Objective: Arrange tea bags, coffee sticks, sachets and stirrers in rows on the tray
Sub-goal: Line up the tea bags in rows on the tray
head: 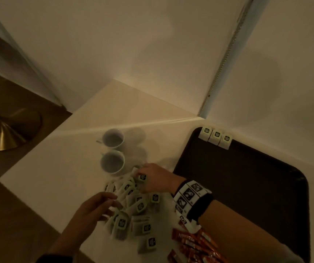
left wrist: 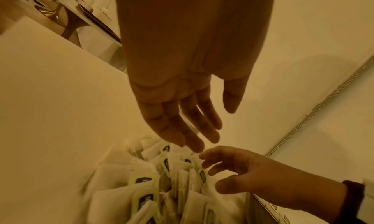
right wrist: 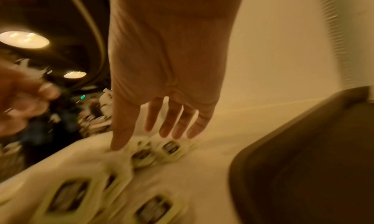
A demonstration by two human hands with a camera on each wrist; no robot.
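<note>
The dark rectangular tray (head: 247, 186) lies bare over most of its surface, with only three pale-tagged tea bags (head: 216, 136) side by side at its far corner, hard against the cream walls (head: 152, 44) that close the far and right sides. Left of it, two white ceramic cups (head: 112, 150) stand just beyond the loose heap of white tea bags (head: 135, 209), leaving bare white tabletop (head: 57, 164) to their left. Red coffee sticks (head: 194, 243) crowd the near edge beside the tray, apparently under the right forearm (head: 237, 221).
</note>
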